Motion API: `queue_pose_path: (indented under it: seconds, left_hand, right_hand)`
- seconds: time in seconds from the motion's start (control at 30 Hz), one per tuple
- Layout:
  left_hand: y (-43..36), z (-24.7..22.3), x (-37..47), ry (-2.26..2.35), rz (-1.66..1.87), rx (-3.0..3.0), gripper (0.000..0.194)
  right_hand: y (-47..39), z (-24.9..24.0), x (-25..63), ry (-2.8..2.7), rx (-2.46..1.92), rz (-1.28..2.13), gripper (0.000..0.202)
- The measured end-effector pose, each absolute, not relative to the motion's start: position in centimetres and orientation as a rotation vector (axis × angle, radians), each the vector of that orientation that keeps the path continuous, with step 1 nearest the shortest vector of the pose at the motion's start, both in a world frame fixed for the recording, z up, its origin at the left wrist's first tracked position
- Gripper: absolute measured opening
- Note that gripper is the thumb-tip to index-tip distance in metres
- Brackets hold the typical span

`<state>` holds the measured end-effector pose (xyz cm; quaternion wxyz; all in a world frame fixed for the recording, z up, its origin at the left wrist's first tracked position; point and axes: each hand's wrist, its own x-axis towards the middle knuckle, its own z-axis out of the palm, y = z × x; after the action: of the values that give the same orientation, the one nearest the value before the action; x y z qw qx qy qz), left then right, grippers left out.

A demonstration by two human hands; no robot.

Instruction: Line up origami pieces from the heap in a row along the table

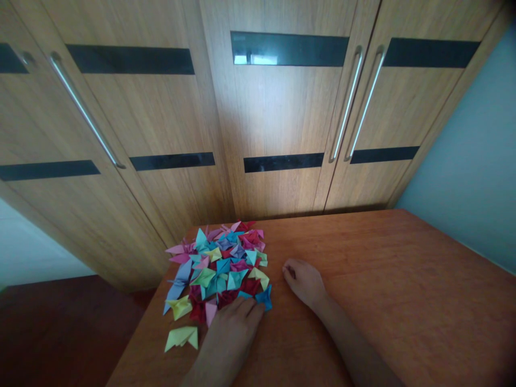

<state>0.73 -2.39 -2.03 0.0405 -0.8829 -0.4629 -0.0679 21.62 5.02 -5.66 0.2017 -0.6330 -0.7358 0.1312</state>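
Paper shapes (220,266), folded in many colours, lie heaped at the near left of the wooden table (403,301). My left hand (234,328) lies flat and open, its fingertips touching the heap's near edge, gripping nothing. My right hand (303,280) rests loosely curled and empty just beside the heap. One yellow-green piece (182,337) lies apart, nearer me.

A heap of folded paper butterflies (220,266) sprawls flat near the surface's left edge: teal, pink, red, blue, lime, purple, overlapping every which way. One lime-green piece (182,337) lies alone just below the pile, and a blue one (265,297) pokes out at the lower right corner.
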Motion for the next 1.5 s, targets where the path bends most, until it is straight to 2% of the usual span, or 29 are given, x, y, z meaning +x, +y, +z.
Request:
queue_pose_path:
  seconds: [0.37, 0.6, 0.73, 0.9, 1.13, 1.5]
  left_hand:
    - [-2.4, -0.9, 1.3, -1.354, -0.287, -2.765, 0.017]
    - [5.0, 2.6, 4.5, -1.455, -0.578, -2.743, 0.02]
    - [11.2, 3.4, 7.9, -1.631, -0.337, -2.641, 0.024]
    - [15.6, 2.5, 11.1, -1.727, -0.211, -2.617, 0.026]
    - [18.1, 0.5, 13.2, -1.859, -0.082, -2.56, 0.029]
    - [19.2, -0.4, 13.4, -1.848, -0.096, -2.553, 0.029]
  right_hand:
    - [5.1, -5.6, 21.7, -2.055, -1.782, 0.392, 0.018]
    - [5.5, -6.0, 22.3, -2.047, -1.69, 0.432, 0.02]
    - [5.8, -6.2, 22.5, -1.986, -1.698, 0.442, 0.021]
    - [5.9, -6.1, 22.4, -1.974, -1.707, 0.439, 0.022]
    - [5.9, -6.1, 22.4, -1.967, -1.73, 0.448, 0.022]
    - [6.1, -6.3, 22.5, -1.95, -1.684, 0.441, 0.019]
